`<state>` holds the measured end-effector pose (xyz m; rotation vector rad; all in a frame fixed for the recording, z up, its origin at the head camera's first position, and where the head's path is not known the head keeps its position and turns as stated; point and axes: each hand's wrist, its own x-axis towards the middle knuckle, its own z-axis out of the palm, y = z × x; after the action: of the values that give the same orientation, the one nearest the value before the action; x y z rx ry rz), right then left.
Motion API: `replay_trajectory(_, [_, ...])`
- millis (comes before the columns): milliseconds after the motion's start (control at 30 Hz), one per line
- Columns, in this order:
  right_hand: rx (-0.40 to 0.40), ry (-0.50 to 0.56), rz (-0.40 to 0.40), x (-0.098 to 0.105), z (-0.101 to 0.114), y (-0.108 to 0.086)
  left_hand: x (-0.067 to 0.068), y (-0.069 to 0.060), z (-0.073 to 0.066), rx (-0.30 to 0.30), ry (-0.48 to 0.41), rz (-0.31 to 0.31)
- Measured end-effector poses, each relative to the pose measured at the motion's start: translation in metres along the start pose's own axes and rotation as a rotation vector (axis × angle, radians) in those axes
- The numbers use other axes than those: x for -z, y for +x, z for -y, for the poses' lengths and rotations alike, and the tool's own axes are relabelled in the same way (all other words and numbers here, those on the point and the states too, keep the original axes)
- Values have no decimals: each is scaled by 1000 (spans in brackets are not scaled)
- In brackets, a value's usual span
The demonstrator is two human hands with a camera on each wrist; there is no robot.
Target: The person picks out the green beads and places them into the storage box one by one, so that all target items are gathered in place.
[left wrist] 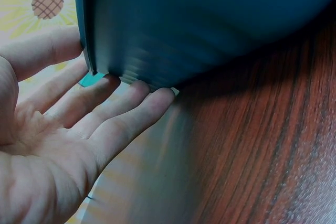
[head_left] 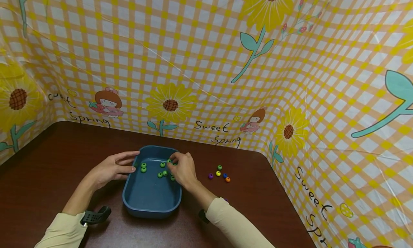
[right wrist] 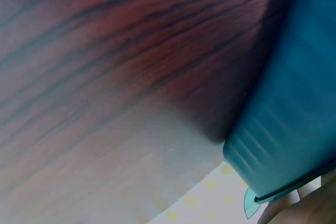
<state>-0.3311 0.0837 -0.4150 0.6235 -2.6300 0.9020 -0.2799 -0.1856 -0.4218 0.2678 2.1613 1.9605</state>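
Note:
A blue rectangular tray (head_left: 151, 210) stands on the dark wooden table, with several green beads (head_left: 143, 167) on its floor. My left hand (head_left: 111, 171) is at the tray's left side. In the left wrist view, its nearly straight fingers (left wrist: 123, 127) touch the tray's outer wall and rim. My right hand (head_left: 184, 169) reaches over the right rim, with bent fingertips around a green bead (head_left: 169, 161) near the far end. The right wrist view shows mostly the tray's outer wall (right wrist: 289, 108); the fingertips are hidden there.
Right of the tray lie loose beads: green (head_left: 219, 167), yellow (head_left: 218, 173), purple (head_left: 210, 176), blue (head_left: 225, 176) and orange (head_left: 227, 179). Another purple bead (head_left: 226, 200) is partly hidden by the right sleeve. A checked sunflower cloth (head_left: 206, 97) stands behind the table (head_left: 258, 205).

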Motion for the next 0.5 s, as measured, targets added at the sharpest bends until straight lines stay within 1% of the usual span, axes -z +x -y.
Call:
replay_trajectory(200, [34,69,-52,8,1,3,0,0,1,-4,-9,6])
replay_trajectory(300, [26,75,-64,14,-2,3,1,0,1,-8,-13,10])
replay_trajectory(500, [-6,75,-72,25,-13,1,1,0,1,-8,-16,13])
